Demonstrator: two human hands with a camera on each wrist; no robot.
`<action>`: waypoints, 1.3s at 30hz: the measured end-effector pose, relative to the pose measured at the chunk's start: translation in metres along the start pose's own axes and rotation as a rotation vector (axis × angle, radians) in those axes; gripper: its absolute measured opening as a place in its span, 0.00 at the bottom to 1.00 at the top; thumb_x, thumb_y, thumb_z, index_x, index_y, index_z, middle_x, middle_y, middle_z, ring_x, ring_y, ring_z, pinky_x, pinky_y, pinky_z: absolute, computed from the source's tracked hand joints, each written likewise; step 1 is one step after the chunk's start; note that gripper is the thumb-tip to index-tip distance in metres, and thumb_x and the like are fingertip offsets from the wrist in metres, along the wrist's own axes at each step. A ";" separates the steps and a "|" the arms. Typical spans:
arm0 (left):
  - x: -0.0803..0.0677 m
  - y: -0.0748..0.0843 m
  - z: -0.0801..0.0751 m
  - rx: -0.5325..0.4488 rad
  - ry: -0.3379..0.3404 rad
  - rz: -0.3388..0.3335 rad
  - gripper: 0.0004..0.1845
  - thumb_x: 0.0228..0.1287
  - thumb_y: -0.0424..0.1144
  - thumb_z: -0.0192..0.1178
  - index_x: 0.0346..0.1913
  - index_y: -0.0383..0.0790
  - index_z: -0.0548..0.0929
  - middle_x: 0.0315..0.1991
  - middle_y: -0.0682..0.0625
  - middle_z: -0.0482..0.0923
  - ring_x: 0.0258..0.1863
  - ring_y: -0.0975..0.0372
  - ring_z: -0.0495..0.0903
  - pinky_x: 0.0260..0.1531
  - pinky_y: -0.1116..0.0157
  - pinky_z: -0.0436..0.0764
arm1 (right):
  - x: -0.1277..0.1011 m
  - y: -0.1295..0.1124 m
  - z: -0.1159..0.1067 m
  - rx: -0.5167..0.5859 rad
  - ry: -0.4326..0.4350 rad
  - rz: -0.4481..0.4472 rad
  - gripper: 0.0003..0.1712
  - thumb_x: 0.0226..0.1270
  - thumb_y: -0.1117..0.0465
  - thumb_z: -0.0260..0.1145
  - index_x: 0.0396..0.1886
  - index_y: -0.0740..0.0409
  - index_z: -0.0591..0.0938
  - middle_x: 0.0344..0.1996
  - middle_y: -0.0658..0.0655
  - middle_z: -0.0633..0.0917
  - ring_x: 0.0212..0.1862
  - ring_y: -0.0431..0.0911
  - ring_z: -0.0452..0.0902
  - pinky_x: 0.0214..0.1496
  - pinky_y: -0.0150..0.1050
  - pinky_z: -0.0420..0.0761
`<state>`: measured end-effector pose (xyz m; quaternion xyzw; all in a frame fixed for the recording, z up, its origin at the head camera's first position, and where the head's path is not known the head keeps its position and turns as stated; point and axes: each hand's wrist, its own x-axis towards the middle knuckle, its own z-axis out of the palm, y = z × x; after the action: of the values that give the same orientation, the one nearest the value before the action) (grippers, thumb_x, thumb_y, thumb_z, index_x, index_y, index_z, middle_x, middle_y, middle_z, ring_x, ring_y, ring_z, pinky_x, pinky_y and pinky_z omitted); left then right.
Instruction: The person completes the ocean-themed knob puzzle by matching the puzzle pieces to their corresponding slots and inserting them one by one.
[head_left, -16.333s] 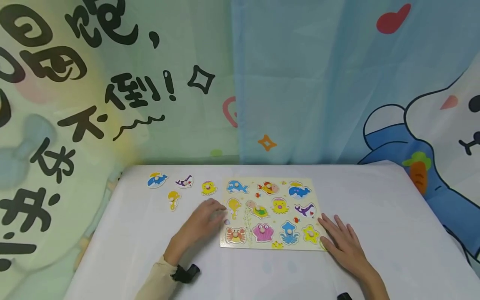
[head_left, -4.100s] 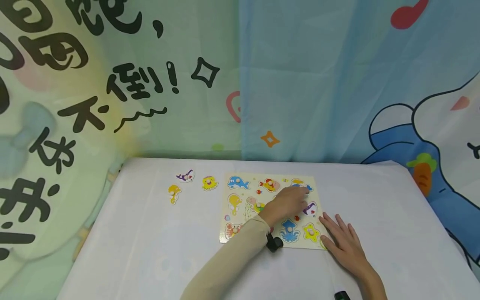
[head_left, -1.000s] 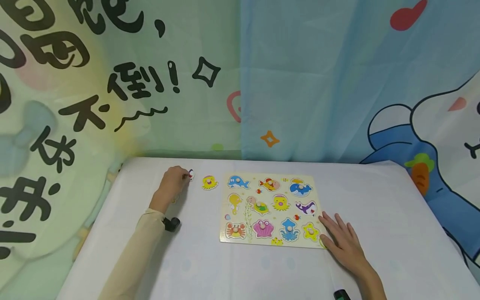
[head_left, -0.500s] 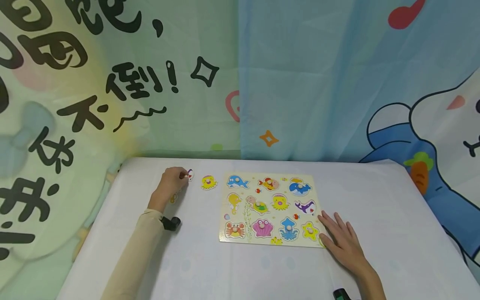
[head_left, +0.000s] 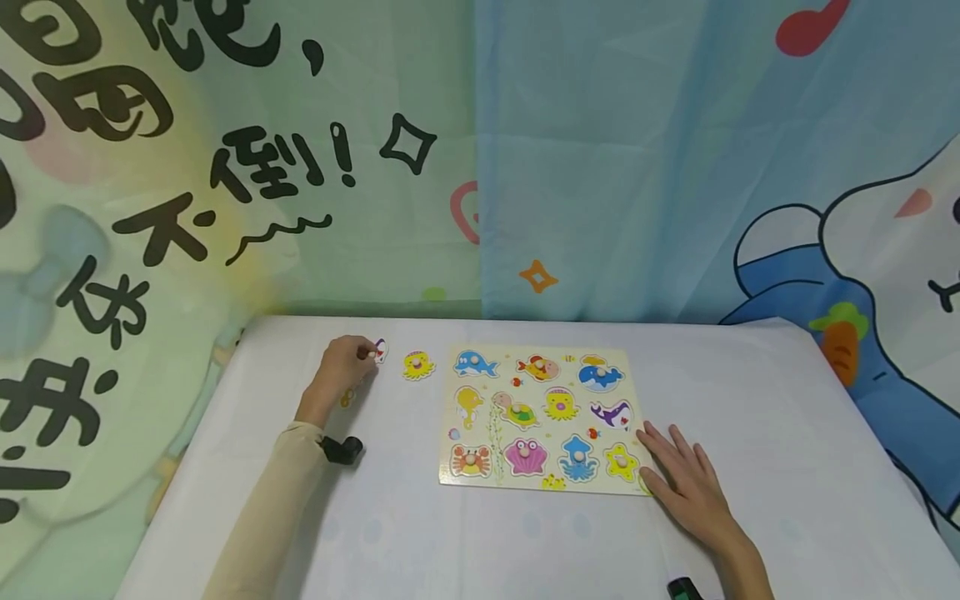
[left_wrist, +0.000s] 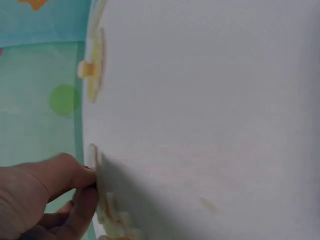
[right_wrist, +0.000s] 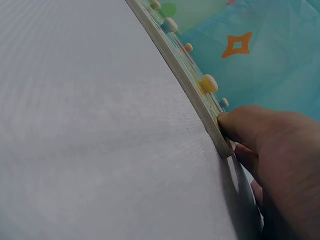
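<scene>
Purple whale piece (head_left: 380, 349) sits on the table (head_left: 420, 542), far-left of the puzzle board (head_left: 491, 479), w/ my left hand (head_left: 341, 367) pinching its peg btwn thumb & fingertips. Risk: the pinch is small, so the piece could slip or swing off the peg on lift, or bump the yellow octopus piece (head_left: 417, 365) just beside it. Left arm's stretched fwd. Right hand (head_left: 686, 483) lies flat, fingers straight, thumb vs the board's near-right corner; if it eases, the board may slide.

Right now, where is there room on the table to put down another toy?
Bare cloth lies right of the puzzle board, beyond the right hand, and in front of it. It is crowded around the left hand, near the octopus piece.
</scene>
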<state>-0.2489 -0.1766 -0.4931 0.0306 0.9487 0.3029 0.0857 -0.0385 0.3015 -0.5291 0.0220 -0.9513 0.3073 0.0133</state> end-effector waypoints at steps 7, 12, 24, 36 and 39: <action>-0.002 -0.003 0.001 -0.007 0.025 0.038 0.12 0.64 0.32 0.58 0.49 0.31 0.82 0.41 0.39 0.79 0.34 0.56 0.76 0.31 0.67 0.77 | 0.001 0.000 0.001 -0.005 -0.013 -0.001 0.32 0.71 0.50 0.56 0.71 0.53 0.65 0.73 0.64 0.63 0.77 0.65 0.41 0.74 0.62 0.26; -0.001 -0.003 0.002 0.000 0.046 0.096 0.10 0.63 0.30 0.58 0.45 0.29 0.83 0.38 0.40 0.77 0.33 0.56 0.75 0.29 0.67 0.74 | 0.001 0.000 0.000 -0.004 -0.011 -0.001 0.32 0.71 0.49 0.56 0.71 0.53 0.66 0.73 0.64 0.63 0.77 0.64 0.41 0.74 0.62 0.25; -0.004 0.021 0.009 0.050 0.121 0.294 0.07 0.60 0.27 0.59 0.38 0.29 0.84 0.31 0.42 0.77 0.33 0.56 0.71 0.37 0.62 0.71 | 0.002 0.001 0.001 0.002 -0.015 0.007 0.32 0.70 0.49 0.56 0.71 0.54 0.66 0.73 0.65 0.62 0.77 0.65 0.40 0.74 0.63 0.26; -0.013 0.071 0.040 0.052 -0.017 0.391 0.05 0.59 0.28 0.60 0.37 0.33 0.85 0.29 0.45 0.76 0.31 0.60 0.70 0.33 0.67 0.69 | 0.000 0.001 0.000 -0.001 -0.006 0.003 0.32 0.70 0.50 0.56 0.71 0.54 0.66 0.73 0.65 0.63 0.77 0.65 0.41 0.74 0.63 0.26; -0.017 0.083 0.048 0.065 -0.036 0.424 0.07 0.59 0.29 0.62 0.39 0.33 0.86 0.30 0.46 0.78 0.31 0.61 0.72 0.34 0.67 0.71 | 0.000 0.001 0.001 -0.001 -0.005 -0.001 0.32 0.70 0.50 0.56 0.71 0.54 0.66 0.73 0.65 0.63 0.77 0.65 0.41 0.74 0.63 0.27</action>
<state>-0.2232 -0.0837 -0.4811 0.2376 0.9286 0.2828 0.0359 -0.0389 0.3017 -0.5303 0.0231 -0.9514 0.3068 0.0112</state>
